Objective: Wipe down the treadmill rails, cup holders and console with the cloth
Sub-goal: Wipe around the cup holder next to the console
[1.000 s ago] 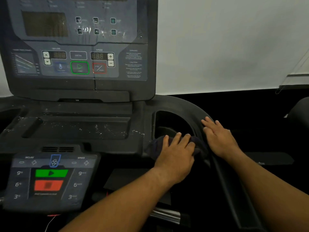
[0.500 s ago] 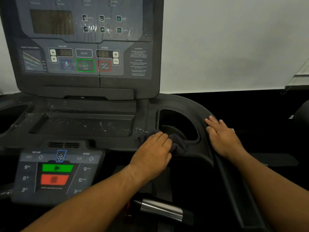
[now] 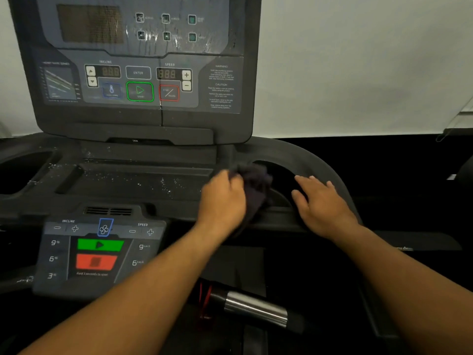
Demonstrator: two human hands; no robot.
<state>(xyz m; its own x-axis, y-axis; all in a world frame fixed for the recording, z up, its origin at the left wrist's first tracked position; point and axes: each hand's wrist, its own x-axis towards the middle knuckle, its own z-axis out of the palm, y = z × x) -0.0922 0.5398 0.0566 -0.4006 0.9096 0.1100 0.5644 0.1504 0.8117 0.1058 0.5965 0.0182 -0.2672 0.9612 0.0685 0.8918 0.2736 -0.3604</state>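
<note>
Left hand [image 3: 222, 201] has fingers curled round the dark cloth [image 3: 257, 185], which is bunched and gripped at the left lip of the right cup holder [image 3: 281, 175], where the holder meets the centre tray [image 3: 133, 185]. Cloth hangs down past the hand's right side onto the front ledge; hand and cloth both a bit blurred. Right hand [image 3: 323, 204] is flat, fingers straight and slightly spread, holding nothing, palm on the front rim of the same cup holder, fingertips reaching over its dark opening. The two hands are near each other with the cloth between them, not touching as far as I can see. Curved rail [image 3: 317, 160] wraps round the back and right of the holder. Tray is speckled with white droplets or specks, densest middle to right. Left cup holder [image 3: 23, 170] is at the far left edge, some specks near its rim. Console [image 3: 143, 60] stands upright behind the tray: dark display top left, INCLINE and SPEED readouts, green start and red stop buttons, streaks on the upper panel face. Lower keypad [image 3: 99, 249] front left has green and red bars, a fan icon and 3/6/9 presets. Below the forearms there's a chrome grip bar [image 3: 256, 307] with a red cord [image 3: 204, 295] beside its left end. Pale wall [image 3: 358, 60] behind
</note>
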